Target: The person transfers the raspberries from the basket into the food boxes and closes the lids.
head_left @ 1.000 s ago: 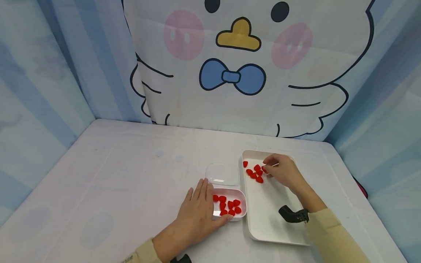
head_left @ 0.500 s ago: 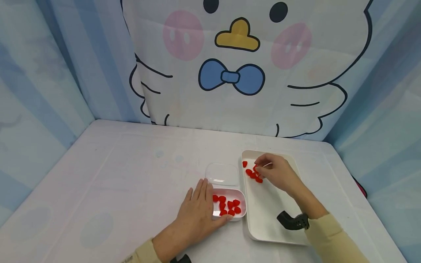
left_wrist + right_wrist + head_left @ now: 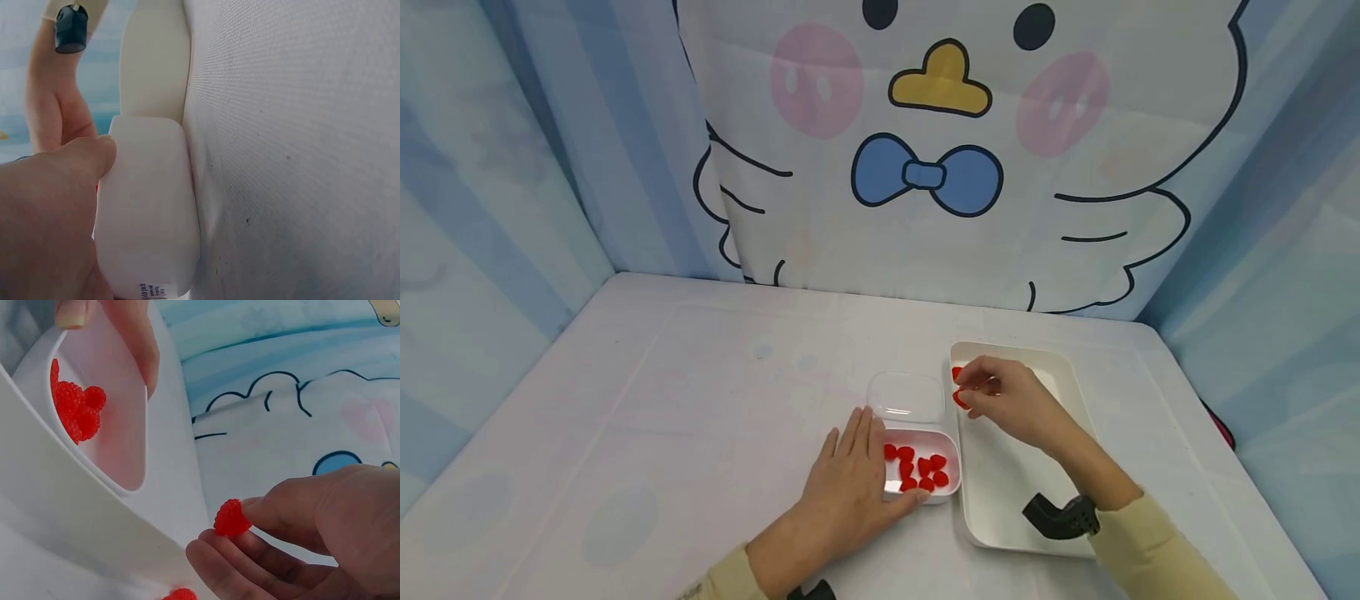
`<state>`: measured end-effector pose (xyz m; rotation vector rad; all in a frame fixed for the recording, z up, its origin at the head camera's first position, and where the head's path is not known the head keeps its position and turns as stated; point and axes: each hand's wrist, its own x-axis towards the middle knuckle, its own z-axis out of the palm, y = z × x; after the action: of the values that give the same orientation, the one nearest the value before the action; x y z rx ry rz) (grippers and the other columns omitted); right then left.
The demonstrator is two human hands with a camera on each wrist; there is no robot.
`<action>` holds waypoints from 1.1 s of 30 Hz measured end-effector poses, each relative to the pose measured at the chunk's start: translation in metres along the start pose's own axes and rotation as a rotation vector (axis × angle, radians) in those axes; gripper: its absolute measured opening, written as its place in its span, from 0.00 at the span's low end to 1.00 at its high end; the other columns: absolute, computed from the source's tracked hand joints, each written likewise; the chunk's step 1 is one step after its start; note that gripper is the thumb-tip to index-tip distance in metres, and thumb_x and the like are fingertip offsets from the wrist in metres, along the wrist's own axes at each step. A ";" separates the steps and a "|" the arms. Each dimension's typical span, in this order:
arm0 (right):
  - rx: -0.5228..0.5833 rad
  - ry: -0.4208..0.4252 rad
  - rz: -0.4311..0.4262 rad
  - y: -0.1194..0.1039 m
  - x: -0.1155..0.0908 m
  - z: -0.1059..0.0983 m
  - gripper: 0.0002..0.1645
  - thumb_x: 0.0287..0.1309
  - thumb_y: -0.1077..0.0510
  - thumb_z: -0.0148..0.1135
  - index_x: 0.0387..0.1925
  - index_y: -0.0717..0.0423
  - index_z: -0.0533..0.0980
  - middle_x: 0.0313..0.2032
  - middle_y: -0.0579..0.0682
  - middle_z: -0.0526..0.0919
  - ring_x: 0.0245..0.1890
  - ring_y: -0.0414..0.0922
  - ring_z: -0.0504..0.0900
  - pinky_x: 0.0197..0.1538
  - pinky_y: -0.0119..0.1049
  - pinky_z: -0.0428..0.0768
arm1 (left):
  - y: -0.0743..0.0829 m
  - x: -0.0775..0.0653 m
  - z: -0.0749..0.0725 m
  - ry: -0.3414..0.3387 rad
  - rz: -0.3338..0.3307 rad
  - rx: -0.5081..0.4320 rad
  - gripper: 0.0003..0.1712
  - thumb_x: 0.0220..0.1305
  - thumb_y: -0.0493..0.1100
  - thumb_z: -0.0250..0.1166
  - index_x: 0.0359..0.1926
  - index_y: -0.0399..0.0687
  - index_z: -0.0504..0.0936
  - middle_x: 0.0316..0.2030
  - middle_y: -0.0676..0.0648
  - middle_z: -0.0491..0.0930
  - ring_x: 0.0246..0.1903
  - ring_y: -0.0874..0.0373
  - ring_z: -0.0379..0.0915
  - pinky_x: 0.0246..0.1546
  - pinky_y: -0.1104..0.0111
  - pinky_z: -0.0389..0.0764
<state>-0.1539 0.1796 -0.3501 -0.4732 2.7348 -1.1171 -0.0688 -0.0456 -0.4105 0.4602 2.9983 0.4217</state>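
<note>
In the head view my left hand (image 3: pixel 846 492) lies with straight fingers along the left side of a small pinkish-white box (image 3: pixel 951 450). Its thumb touches the near rim, also seen on the box (image 3: pixel 150 206) in the left wrist view. Several red raspberries (image 3: pixel 925 467) lie inside. Over the far left part of a white tray (image 3: pixel 1022 500), my right hand (image 3: pixel 1011 404) pinches a raspberry (image 3: pixel 231 517) between thumb and fingers. Another tray raspberry (image 3: pixel 956 372) shows near the far left corner; the hand hides the area beneath it.
A clear plastic lid (image 3: pixel 906 398) lies behind the box. The tray stands directly right of the box. White cloth covers the table (image 3: pixel 662 417), with printed curtains (image 3: pixel 940 250) at the back and sides.
My right hand has moved left across the tray, over the group of raspberries, and now holds one. The left hand and the box have stayed in place.
</note>
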 end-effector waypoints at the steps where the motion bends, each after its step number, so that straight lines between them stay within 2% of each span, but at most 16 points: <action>1: 0.008 -0.016 -0.013 -0.001 0.000 0.001 0.12 0.62 0.64 0.61 0.47 0.63 0.78 0.40 0.55 0.84 0.35 0.45 0.84 0.39 0.37 0.87 | 0.000 0.000 0.000 0.001 0.002 0.001 0.61 0.58 0.78 0.54 0.74 0.34 0.55 0.74 0.36 0.58 0.75 0.42 0.52 0.71 0.45 0.61; 6: 0.024 -0.061 -0.035 -0.005 -0.002 0.007 0.10 0.62 0.64 0.61 0.45 0.62 0.79 0.38 0.51 0.85 0.33 0.42 0.84 0.39 0.37 0.86 | -0.001 -0.001 0.000 0.014 0.010 0.007 0.61 0.59 0.78 0.54 0.74 0.34 0.56 0.74 0.36 0.59 0.75 0.42 0.52 0.71 0.46 0.62; 14: 0.005 -0.100 -0.064 -0.011 -0.004 0.017 0.09 0.62 0.62 0.62 0.44 0.59 0.79 0.38 0.48 0.85 0.35 0.41 0.83 0.38 0.28 0.83 | 0.000 0.000 0.000 0.017 0.010 0.000 0.60 0.58 0.77 0.56 0.74 0.35 0.56 0.74 0.36 0.59 0.75 0.41 0.53 0.70 0.45 0.63; 25: 0.045 -0.161 -0.091 -0.020 -0.008 0.025 0.09 0.61 0.61 0.65 0.43 0.59 0.79 0.38 0.48 0.84 0.36 0.43 0.85 0.38 0.28 0.84 | -0.001 0.000 0.000 0.022 0.013 0.017 0.60 0.58 0.77 0.55 0.73 0.34 0.57 0.73 0.35 0.60 0.74 0.41 0.54 0.70 0.45 0.64; 33: 0.039 -0.207 -0.111 -0.025 -0.010 0.034 0.07 0.61 0.60 0.65 0.42 0.56 0.80 0.38 0.46 0.84 0.38 0.40 0.84 0.40 0.26 0.83 | -0.001 -0.001 0.000 0.024 0.019 -0.010 0.60 0.59 0.76 0.56 0.73 0.33 0.56 0.73 0.35 0.59 0.74 0.41 0.53 0.70 0.44 0.63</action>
<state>-0.1300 0.1441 -0.3571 -0.7009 2.5310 -1.0773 -0.0683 -0.0472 -0.4108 0.4873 3.0151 0.4468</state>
